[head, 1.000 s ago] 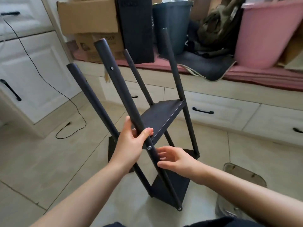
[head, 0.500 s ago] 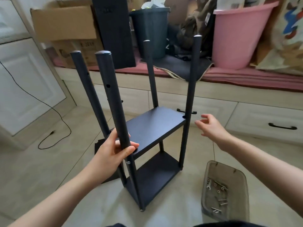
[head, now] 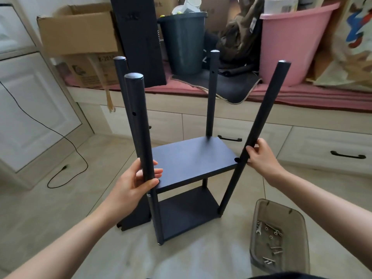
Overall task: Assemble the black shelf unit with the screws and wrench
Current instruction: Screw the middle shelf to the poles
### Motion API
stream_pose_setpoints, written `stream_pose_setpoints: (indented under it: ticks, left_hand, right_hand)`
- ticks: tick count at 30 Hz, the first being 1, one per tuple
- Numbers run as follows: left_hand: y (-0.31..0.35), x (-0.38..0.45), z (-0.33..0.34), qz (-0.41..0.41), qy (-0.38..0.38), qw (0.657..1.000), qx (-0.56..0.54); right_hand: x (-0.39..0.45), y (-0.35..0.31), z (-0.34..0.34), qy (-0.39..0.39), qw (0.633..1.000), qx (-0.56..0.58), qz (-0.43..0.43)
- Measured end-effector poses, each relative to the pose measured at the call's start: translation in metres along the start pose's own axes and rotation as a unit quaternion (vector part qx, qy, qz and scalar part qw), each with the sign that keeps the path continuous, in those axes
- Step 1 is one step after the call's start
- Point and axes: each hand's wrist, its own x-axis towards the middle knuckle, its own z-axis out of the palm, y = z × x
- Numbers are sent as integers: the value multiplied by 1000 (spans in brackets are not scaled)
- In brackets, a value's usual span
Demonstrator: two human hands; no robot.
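The black shelf unit (head: pixel 191 158) stands upright on the tiled floor, with two boards fixed between its round poles. My left hand (head: pixel 134 180) grips the near left pole (head: pixel 138 125) just above the upper board. My right hand (head: pixel 259 156) holds the near right pole (head: pixel 259 129), which leans outward at its top. A clear plastic tray (head: pixel 259 246) at the lower right holds several screws (head: pixel 271 234) and a small wrench (head: pixel 259 230). Another black board (head: pixel 132 220) lies on the floor behind the left pole.
A loose black panel (head: pixel 141 41) leans on the bench behind, beside a cardboard box (head: pixel 78 31), a dark bin (head: pixel 183 41) and a pink tub (head: pixel 289 45). White drawers (head: pixel 322 150) run under the bench. A black cable (head: pixel 66 150) trails across the floor at left.
The shelf unit has swung from tilted to standing upright. My right hand moved from open air onto the near right pole and closed on it. My left hand kept its hold.
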Motion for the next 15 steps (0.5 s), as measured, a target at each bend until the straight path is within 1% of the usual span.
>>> stream_pose_setpoints:
  ticks: [4, 7, 10, 12, 15]
  left_hand:
    - [-7, 12, -4, 9, 37, 999, -3]
    - [-13, 27, -7, 17, 99, 995, 19]
    - [-20, 42, -7, 8, 160, 985, 58]
    - [-22, 53, -6, -3, 183, 980, 81]
    - [-21, 69, -4, -14, 203, 975, 89]
  right_hand:
    - [-23, 5, -8, 8, 1000, 13, 2]
    - [-45, 1, -10, 3, 1000, 1, -9]
    - [-68, -1, -11, -15, 999, -22, -30]
    - [-83, -1, -12, -30, 998, -39, -38]
    - [-101, -1, -14, -70, 991, -85, -72]
